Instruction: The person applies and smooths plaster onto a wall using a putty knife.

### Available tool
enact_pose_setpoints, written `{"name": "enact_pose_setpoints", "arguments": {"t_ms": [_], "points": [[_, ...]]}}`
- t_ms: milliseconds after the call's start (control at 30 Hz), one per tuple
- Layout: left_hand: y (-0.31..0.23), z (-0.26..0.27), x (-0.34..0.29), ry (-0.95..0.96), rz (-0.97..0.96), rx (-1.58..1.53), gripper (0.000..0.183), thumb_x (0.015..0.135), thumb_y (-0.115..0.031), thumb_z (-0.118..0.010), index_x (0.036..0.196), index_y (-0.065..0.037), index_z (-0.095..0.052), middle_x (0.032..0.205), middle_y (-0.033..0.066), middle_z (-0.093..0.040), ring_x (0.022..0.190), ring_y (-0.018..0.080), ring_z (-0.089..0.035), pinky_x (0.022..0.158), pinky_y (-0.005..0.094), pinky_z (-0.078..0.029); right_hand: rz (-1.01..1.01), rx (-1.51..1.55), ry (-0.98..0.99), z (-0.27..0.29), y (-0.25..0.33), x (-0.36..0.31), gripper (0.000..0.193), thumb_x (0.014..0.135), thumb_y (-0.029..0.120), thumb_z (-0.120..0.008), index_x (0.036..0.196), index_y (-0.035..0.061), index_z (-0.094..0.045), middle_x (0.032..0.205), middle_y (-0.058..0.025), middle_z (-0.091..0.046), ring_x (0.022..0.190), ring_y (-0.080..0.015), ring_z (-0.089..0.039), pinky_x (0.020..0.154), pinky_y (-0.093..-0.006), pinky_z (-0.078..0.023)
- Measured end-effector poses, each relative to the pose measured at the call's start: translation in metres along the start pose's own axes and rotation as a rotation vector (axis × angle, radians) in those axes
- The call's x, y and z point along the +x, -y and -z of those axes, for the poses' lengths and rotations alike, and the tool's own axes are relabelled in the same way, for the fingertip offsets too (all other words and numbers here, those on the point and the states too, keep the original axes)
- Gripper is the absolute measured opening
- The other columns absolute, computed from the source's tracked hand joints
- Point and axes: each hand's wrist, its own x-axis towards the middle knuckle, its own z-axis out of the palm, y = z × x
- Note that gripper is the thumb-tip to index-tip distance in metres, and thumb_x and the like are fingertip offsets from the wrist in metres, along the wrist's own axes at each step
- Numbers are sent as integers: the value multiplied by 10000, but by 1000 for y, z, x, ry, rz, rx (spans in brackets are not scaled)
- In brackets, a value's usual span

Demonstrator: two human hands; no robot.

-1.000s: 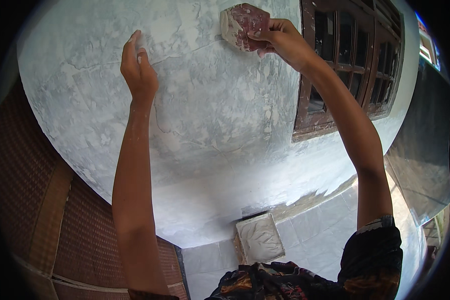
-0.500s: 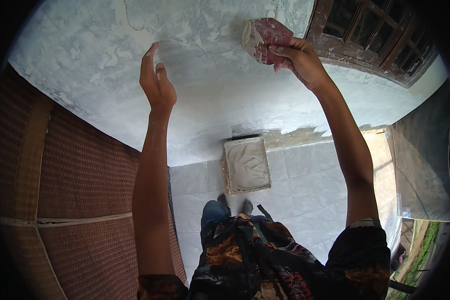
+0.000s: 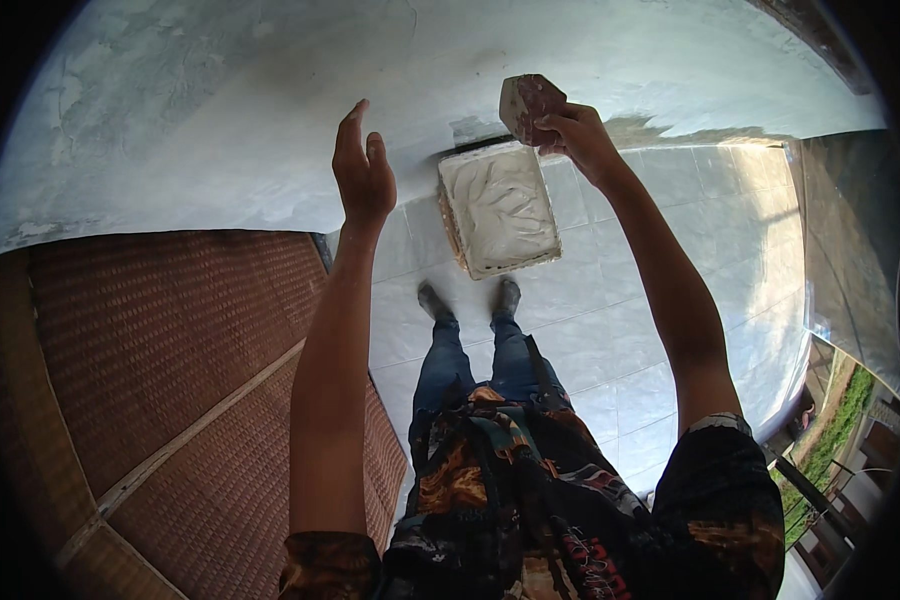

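Observation:
My right hand (image 3: 584,140) grips a dark red plastering scraper (image 3: 532,108) between thumb and fingers, its far edge coated in pale plaster. The scraper appears just above the far right corner of a shallow rectangular tray (image 3: 457,232), which holds wet, greyish-white plaster (image 3: 500,208) with furrows across its surface. To the left, my left hand (image 3: 364,172) is raised and holds nothing, its fingers stretched out and the thumb apart. Beyond both hands spreads the wall (image 3: 270,120), patchy with white and grey plaster.
The tray stands on pale floor tiles (image 3: 610,300) in front of my feet (image 3: 508,297). A brown woven panel (image 3: 180,370) rises at the left. A dark wooden window frame (image 3: 820,45) shows at the upper right; a grey sheet (image 3: 850,240) hangs at the far right.
The view has tipped down, bringing more floor and my legs into sight. The scraper has left the upper wall and appears close to the tray; my left hand stays raised and spread.

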Motion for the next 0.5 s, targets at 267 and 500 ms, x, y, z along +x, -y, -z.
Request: {"name": "enact_pose_setpoints", "arguments": {"t_ms": [267, 500], "points": [[76, -6, -53, 179, 57, 12, 432, 931, -124, -386, 1297, 58, -526, 1296, 236, -576, 1235, 379, -540, 1071, 437, -401, -61, -218, -199, -33, -133, 43, 280, 860, 77, -617, 1063, -110, -666, 904, -142, -697, 734, -174, -673, 629, -305, -602], [126, -7, -77, 274, 47, 9, 419, 941, -121, -395, 1288, 82, -511, 1287, 264, -570, 1212, 415, -548, 1055, 448, -416, -26, -526, -323, -76, -212, 77, 335, 769, 164, -624, 1047, 11, -730, 733, -239, -676, 696, -314, -702, 702, -394, -550]]}}
